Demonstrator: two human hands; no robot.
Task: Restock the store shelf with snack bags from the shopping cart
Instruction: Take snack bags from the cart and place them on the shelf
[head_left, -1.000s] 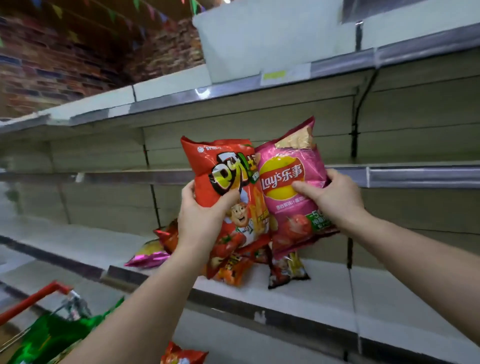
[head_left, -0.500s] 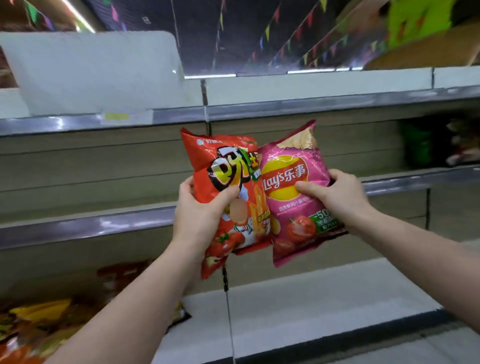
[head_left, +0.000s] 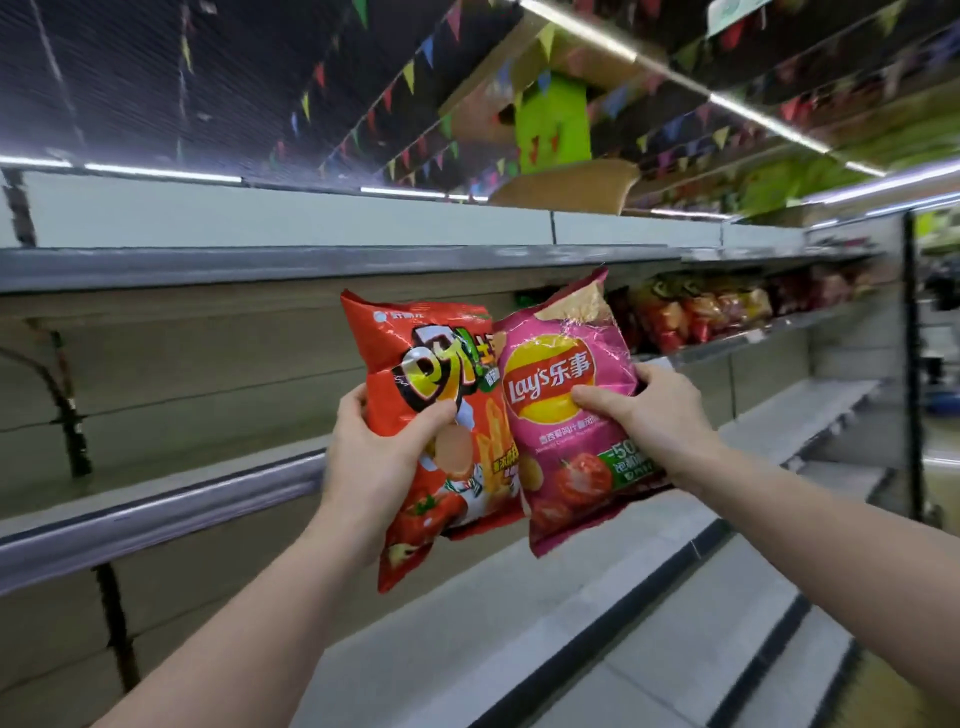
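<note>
My left hand (head_left: 382, 457) grips an orange-red snack bag (head_left: 431, 364) with fries printed on it, held upright in front of the shelves. Beside it my right hand (head_left: 644, 410) grips a pink Lay's chip bag (head_left: 561, 353) with tomatoes on it, its left edge overlapping the red bag. Both bags hang in the air in front of the middle shelf (head_left: 156, 514), which is bare here. The shopping cart is out of view.
A top shelf (head_left: 311, 260) runs above the bags. Farther right, several snack bags (head_left: 696, 312) stand in a row on the middle shelf. A wide white bottom shelf (head_left: 597, 587) lies below. Dark brackets (head_left: 72, 415) stand at the left. Coloured pennants hang from the ceiling.
The view has swung right and up along the shelving; the bags lying on the bottom shelf and the red cart have left the view. Both hands keep their bags, held side by side.
</note>
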